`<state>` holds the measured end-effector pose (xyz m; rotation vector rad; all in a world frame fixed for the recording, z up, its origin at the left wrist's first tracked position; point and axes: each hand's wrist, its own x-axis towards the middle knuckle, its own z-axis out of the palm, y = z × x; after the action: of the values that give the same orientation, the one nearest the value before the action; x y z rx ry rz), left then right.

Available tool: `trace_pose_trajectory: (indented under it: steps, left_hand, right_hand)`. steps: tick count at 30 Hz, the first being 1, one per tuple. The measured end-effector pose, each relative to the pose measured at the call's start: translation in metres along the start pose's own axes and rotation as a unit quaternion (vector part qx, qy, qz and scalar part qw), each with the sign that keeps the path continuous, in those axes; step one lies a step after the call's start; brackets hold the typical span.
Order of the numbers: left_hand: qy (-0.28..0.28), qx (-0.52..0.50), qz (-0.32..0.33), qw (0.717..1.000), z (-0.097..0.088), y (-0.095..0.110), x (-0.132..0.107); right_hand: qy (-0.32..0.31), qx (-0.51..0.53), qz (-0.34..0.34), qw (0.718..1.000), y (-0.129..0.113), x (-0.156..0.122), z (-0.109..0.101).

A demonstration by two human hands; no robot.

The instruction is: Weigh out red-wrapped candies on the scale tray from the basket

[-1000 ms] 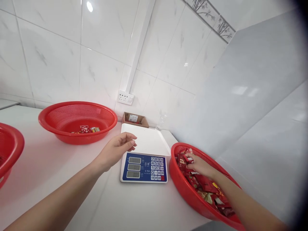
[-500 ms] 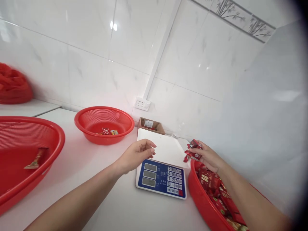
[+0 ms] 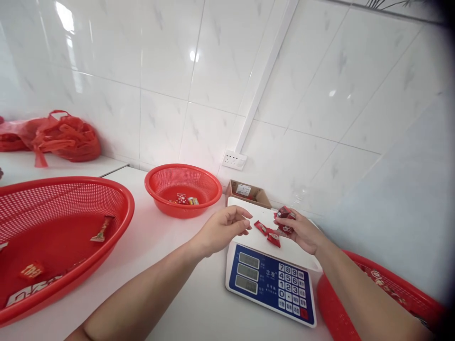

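Observation:
My right hand [image 3: 302,232] hovers over the white pan of the digital scale [image 3: 272,274], closed on a small bunch of red wrapped candies [image 3: 284,219]. Two more red candies [image 3: 267,233] are in the air or on the pan just left of that hand. My left hand [image 3: 223,229] is beside them above the pan's left edge, fingers loosely curled and apart, holding nothing. The red basket [image 3: 384,293] that I took the candies from lies at the lower right, under my right forearm.
A large red basket [image 3: 64,237] with a few candies sits at the left. A smaller red basket [image 3: 183,189] with a few candies stands behind. A small cardboard box [image 3: 247,193] and a wall socket [image 3: 233,160] are behind the scale. Red net bags [image 3: 62,139] lie far left.
My right hand left the right basket with candies and came over the scale pan, where two candies have dropped free. The view swung left. My left hand stayed by the scale.

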<state>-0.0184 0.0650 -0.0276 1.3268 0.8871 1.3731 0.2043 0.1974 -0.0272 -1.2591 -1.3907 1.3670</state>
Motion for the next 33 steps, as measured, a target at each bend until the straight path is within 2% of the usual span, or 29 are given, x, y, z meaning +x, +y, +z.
trace_pose_trajectory:
  steps: [7,14,23,28,33]
  left_hand:
    - [-0.002,-0.011,-0.011,1.000,0.002,0.001,-0.001]
    - [-0.013,-0.007,-0.005,1.000,0.003,-0.005,0.001]
    - [-0.012,0.009,-0.014,1.000,0.003,-0.003,0.000]
    - [-0.010,0.014,-0.015,1.000,0.003,-0.001,-0.001]
    - [-0.012,0.006,-0.010,1.000,0.002,0.000,-0.001]
  right_hand:
    - [0.058,-0.091,0.018,0.994,0.007,0.004,-0.017]
    - [0.013,-0.238,0.032,0.971,0.006,0.000,-0.005]
    - [0.057,-0.375,0.029,0.925,0.005,-0.001,-0.014]
    - [0.053,-0.432,0.055,0.899,0.009,0.002,-0.021]
    - [0.054,-0.504,0.038,0.861,0.010,0.003,-0.023]
